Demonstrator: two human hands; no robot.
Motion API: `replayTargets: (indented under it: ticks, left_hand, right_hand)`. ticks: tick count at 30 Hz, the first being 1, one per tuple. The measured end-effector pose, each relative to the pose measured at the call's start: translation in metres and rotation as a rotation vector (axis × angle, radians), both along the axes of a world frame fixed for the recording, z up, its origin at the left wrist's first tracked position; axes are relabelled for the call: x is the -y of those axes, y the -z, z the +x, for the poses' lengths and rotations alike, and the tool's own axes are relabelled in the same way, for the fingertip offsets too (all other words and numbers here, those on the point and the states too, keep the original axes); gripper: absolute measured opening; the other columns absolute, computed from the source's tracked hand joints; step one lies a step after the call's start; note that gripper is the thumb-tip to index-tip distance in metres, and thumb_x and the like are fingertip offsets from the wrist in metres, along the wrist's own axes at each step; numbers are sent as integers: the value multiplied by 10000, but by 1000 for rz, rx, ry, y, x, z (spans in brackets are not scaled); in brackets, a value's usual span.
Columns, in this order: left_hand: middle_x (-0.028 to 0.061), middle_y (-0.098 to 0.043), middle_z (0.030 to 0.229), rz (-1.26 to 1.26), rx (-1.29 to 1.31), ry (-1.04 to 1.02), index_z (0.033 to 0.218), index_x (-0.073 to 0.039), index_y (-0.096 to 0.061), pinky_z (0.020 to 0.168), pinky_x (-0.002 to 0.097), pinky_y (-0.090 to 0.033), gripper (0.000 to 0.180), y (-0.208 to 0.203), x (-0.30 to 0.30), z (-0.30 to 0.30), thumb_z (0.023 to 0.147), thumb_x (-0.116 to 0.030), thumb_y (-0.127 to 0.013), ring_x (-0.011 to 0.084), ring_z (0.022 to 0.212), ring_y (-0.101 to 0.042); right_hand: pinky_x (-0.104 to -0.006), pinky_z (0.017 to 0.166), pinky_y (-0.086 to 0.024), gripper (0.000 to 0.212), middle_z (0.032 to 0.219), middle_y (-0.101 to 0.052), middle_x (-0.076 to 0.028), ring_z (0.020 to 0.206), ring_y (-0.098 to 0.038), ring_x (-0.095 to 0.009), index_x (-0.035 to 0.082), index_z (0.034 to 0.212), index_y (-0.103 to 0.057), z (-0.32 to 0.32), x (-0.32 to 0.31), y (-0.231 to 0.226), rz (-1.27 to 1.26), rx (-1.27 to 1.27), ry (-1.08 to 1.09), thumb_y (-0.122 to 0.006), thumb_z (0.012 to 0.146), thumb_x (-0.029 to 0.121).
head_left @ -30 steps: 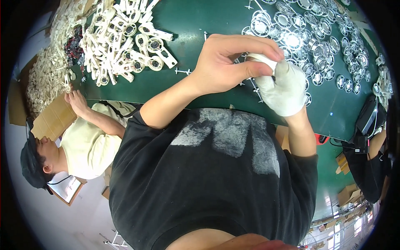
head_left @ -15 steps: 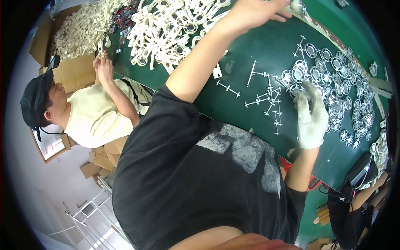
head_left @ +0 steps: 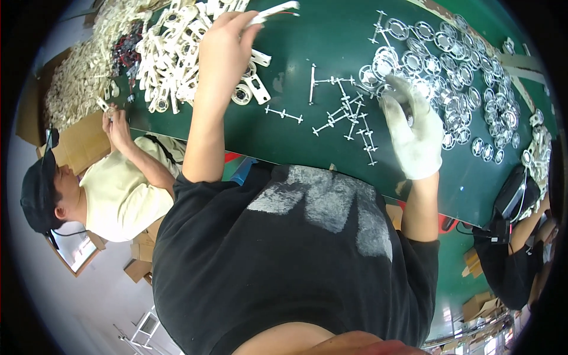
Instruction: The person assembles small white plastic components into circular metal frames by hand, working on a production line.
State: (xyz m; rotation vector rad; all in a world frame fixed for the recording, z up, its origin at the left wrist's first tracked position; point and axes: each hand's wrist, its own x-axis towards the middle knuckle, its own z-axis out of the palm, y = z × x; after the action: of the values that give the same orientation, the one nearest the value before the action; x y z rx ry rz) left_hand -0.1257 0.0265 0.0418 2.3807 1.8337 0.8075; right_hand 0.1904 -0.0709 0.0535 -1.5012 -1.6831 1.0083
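Note:
My bare left hand [head_left: 226, 44] is closed around a slim white plastic housing [head_left: 276, 10] with a thin red wire at its end. It is above the near right side of a heap of similar white housings [head_left: 171, 56]. My right hand [head_left: 417, 133], in a white glove, is at the left edge of the spread of chrome rings [head_left: 455, 109]. Its thumb and curved fingers pinch a chrome ring [head_left: 385, 90], partly hidden by the fingertips. Left of this hand lie several thin metal rods with small cross-pieces [head_left: 349, 109] in a loose cluster.
On the green table [head_left: 284, 71], a single rod [head_left: 284, 113] lies near the front edge. Dark parts with red wires [head_left: 126, 50] and more pale parts pile up at far left. A co-worker [head_left: 118, 201] sits left, holding a small white part; another person [head_left: 509, 260] is at right.
My left hand has swung left from the far side of the table, and a white housing now shows in it. My right hand stays by the rings. The whole view has shifted.

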Motion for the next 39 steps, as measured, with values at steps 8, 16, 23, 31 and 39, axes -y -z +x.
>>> replayTargets:
  ticks: [8, 16, 23, 31, 39]
  left_hand:
    - [115, -659, 1271, 6, 378, 582, 1310, -110, -651, 890, 358, -574, 515, -3, 56, 124, 815, -46, -780, 289, 1092, -674]
    - [118, -632, 1147, -231, 34, 275, 1298, -27, -558, 885, 411, -536, 635, 29, 39, 139, 776, -252, -842, 318, 1052, -635]
    - [129, -615, 1085, -345, 227, 324, 1318, -25, -611, 879, 368, -536, 484, 10, 40, 121, 880, -155, -770, 301, 988, -647]
    - [140, -673, 1187, -210, 735, 701, 1162, -9, -682, 988, 372, -525, 483, 2, 48, 106, 730, -71, -889, 302, 1158, -668]
    - [105, -692, 1222, -211, 501, 665, 1247, -56, -701, 977, 371, -545, 565, -2, 46, 105, 716, -107, -888, 284, 1168, -667]
  right_hand:
    - [-384, 797, -557, 509, 980, -729, -212, 890, -737, -308, 72, 1296, -647, 1, -12, -10, -279, 193, 8, -697, 890, 374]
    - [-233, 570, -479, 345, 795, -652, -10, 666, -574, -34, 55, 1257, -682, 25, -15, 0, -94, -204, 480, -693, 953, 219]
    - [-222, 727, -478, 304, 1005, -701, -9, 813, -586, -57, -11, 1219, -672, 24, -11, -1, -253, -124, 388, -698, 972, 164]
    - [-407, 732, -578, 324, 857, -728, -171, 804, -731, -353, 116, 1126, -712, 3, -9, -20, -286, 348, -38, -663, 914, 356]
    - [-398, 717, -588, 284, 857, -739, -138, 813, -734, -350, 108, 1141, -698, 1, 2, 0, 85, 442, -70, -718, 874, 203]
